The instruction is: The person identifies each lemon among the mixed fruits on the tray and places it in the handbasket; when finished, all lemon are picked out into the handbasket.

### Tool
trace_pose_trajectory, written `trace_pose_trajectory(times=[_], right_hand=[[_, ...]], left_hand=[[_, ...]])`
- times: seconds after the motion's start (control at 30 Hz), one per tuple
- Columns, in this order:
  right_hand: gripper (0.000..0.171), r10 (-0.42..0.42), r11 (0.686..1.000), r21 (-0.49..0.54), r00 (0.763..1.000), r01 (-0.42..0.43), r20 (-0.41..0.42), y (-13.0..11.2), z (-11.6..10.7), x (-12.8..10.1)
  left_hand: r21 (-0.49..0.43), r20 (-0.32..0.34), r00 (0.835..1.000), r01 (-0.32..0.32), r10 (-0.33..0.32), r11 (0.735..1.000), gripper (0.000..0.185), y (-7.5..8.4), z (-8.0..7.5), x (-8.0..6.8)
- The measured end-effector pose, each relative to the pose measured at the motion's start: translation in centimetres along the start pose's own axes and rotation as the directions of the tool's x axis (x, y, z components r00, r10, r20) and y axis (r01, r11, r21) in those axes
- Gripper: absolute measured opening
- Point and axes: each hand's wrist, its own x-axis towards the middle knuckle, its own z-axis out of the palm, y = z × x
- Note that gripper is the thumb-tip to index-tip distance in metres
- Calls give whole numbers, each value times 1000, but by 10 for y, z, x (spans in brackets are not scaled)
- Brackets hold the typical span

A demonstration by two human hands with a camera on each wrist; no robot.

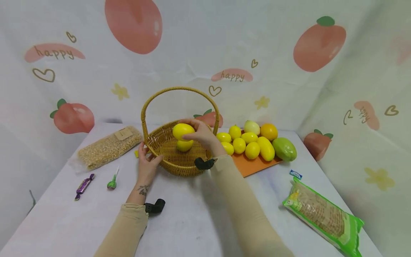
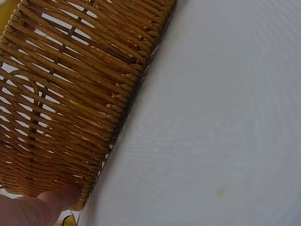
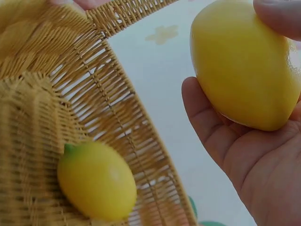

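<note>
A round wicker basket (image 1: 181, 170) with a tall hoop handle stands mid-table. My left hand (image 1: 148, 167) grips its left rim, thumb at the front and fingers along the outside; in the left wrist view a fingertip (image 2: 66, 197) presses the woven wall. Over the basket's opening, my right hand (image 1: 203, 135) holds a yellow lemon (image 1: 183, 131) between thumb and fingers. The right wrist view shows this lemon (image 3: 242, 66) above the palm, beyond the rim. Another lemon (image 1: 184, 145), with a green tip, lies inside on the basket floor, partly hidden below the held one in the head view.
Several lemons (image 1: 239, 145), a mango (image 1: 265, 149), an onion (image 1: 251, 127), an orange (image 1: 268, 132) and a green fruit (image 1: 284, 149) crowd an orange board (image 1: 245, 169) at right. Bagged grains (image 1: 107, 150), a lollipop (image 1: 111, 184) and purple candy (image 1: 84, 187) lie left; a green bag (image 1: 324, 212) lies front right.
</note>
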Motion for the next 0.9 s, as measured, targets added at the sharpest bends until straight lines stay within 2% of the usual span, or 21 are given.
trace_pose_trajectory(times=[0.2, 0.4, 0.57, 0.73, 0.83, 0.9], right_hand=[[51, 52, 999, -2, 999, -52, 2, -1, 14, 28], [52, 23, 1000, -2, 999, -23, 25, -1, 19, 28], [51, -39, 999, -3, 999, 39, 6, -1, 10, 7], [51, -90, 996, -2, 995, 90, -49, -5, -8, -27], [52, -130, 991, 29, 985, 134, -113, -8, -23, -52], [52, -163, 984, 42, 971, 173, -177, -7, -35, -69]], left_hand=[[2, -7, 1000, 15, -15, 1000, 89, -2, 1, 0], [-9, -3, 1000, 9, -9, 1000, 90, -3, 0, 2], [-19, 4, 1000, -4, 4, 1000, 90, -2, 2, 3], [-22, -1, 1000, -11, 10, 1000, 89, -2, 1, 3], [-21, 0, 1000, -14, 14, 1000, 89, -3, 1, 3], [-22, 4, 1000, -16, 16, 1000, 89, -4, 0, 3]])
